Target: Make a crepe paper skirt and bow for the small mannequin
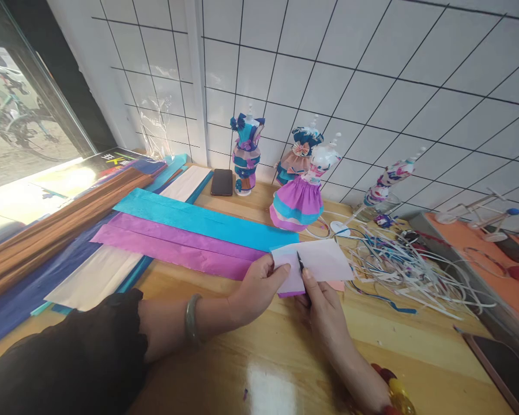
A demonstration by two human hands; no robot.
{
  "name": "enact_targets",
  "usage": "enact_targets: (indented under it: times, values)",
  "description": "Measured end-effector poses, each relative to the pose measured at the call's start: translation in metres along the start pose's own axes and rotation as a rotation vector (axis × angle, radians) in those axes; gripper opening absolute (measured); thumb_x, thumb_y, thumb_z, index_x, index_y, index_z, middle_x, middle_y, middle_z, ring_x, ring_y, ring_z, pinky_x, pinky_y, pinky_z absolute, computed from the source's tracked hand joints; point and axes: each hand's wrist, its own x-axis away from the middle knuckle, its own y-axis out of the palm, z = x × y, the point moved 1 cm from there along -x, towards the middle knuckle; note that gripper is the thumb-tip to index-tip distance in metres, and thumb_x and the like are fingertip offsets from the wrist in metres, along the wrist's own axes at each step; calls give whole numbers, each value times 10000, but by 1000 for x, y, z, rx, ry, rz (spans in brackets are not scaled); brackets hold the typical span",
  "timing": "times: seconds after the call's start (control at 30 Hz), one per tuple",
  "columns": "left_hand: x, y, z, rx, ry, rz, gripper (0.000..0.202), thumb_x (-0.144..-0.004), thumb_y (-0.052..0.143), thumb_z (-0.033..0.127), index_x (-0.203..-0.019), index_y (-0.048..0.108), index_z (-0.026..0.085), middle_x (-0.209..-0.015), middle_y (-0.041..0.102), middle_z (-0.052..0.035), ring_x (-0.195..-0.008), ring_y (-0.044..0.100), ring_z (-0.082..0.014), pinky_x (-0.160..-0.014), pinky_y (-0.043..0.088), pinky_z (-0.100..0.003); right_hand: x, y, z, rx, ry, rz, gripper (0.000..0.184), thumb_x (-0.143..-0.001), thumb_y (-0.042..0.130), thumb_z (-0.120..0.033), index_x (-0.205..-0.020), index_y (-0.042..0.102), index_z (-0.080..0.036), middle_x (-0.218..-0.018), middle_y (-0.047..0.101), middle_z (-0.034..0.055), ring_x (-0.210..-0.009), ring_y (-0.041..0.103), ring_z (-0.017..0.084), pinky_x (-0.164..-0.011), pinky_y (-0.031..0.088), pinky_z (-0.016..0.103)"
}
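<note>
My left hand pinches the left end of a small white paper piece between thumb and fingers. A bit of purple shows beneath its lower edge. My right hand is closed around dark scissors, mostly hidden in the grip. Their narrow pointed blade lies against the paper, pointing away from me. Left of the paper, a long purple crepe paper strip and a turquoise strip lie across the table, reaching close to my left hand.
Folded brown paper and a cream strip lie at left. Small mannequins in paper dresses stand along the tiled wall, with a phone nearby. Tangled white strips are heaped at right, and a dark tablet-like device lies front right.
</note>
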Motion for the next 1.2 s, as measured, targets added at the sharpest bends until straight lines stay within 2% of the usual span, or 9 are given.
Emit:
enact_targets:
  times: [0.27,0.47,0.8,1.0,1.2]
  values:
    - [1,-5,-8,-139,-39,52,314,-756,594,348,-961,606,111,-869,628,-64,-852,557,-202,-719,456,-297,1,-1,0,-48,43,41,492,-719,543,-621,-518,355,-213,-422,299,-75,-381,248,71,-386,137,236]
    - [3,-3,-6,-162,-44,49,319,-759,579,343,-967,601,103,-879,618,-65,-835,548,-192,-711,450,-297,0,0,0,-61,57,54,487,-712,555,-616,-519,373,-207,-424,316,-71,-382,263,72,-386,150,235]
    - [3,-4,-8,-209,-29,54,311,-751,587,360,-938,617,113,-845,611,-53,-807,542,-178,-697,442,-280,1,-2,-3,67,22,35,548,-751,474,-643,-438,333,-215,-379,295,-59,-367,251,75,-395,136,257]
    - [4,-2,-5,-216,-44,28,329,-768,564,339,-990,606,99,-868,606,-59,-783,533,-163,-672,436,-266,2,0,-4,14,35,66,507,-708,520,-651,-497,355,-220,-402,312,-66,-377,263,83,-389,153,250]
    - [5,-1,-5,-143,-22,-33,331,-788,551,327,-1022,606,100,-898,620,-62,-791,543,-158,-680,437,-256,2,0,-6,1,39,104,451,-685,572,-624,-603,439,-201,-453,374,-61,-419,317,95,-395,213,237]
